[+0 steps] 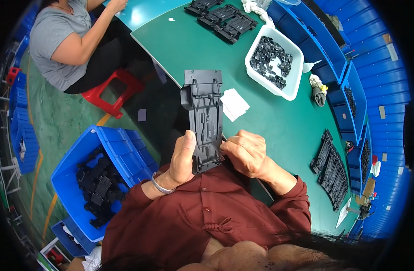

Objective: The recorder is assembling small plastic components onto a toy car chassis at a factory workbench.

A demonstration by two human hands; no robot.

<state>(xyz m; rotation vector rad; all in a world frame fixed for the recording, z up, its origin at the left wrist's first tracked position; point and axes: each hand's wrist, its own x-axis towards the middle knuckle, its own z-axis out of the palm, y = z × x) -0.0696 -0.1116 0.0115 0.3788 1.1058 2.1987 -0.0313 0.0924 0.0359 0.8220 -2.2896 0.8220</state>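
My left hand (182, 160) grips a long black plastic chassis plate (209, 122) by its near left edge, thumb lying on top. The plate looks like a toy vehicle's underside, with moulded ribs and bars, and is held up in front of my body near the table's edge. At its near right edge, my right hand (246, 152) is closed, fingertips pressed together against the side. Whatever those fingertips pinch is hidden. Beyond the plate, a white paper sheet (234, 105) lies on the green table (180, 49).
A white tub (297, 88) of small black parts stands at the back right. More black plates (225, 20) lie at the far edge and black parts (331, 174) at the right. Blue bins (354, 101) line the right side. A blue crate (71, 169) sits left; a person (62, 40) sits beyond.
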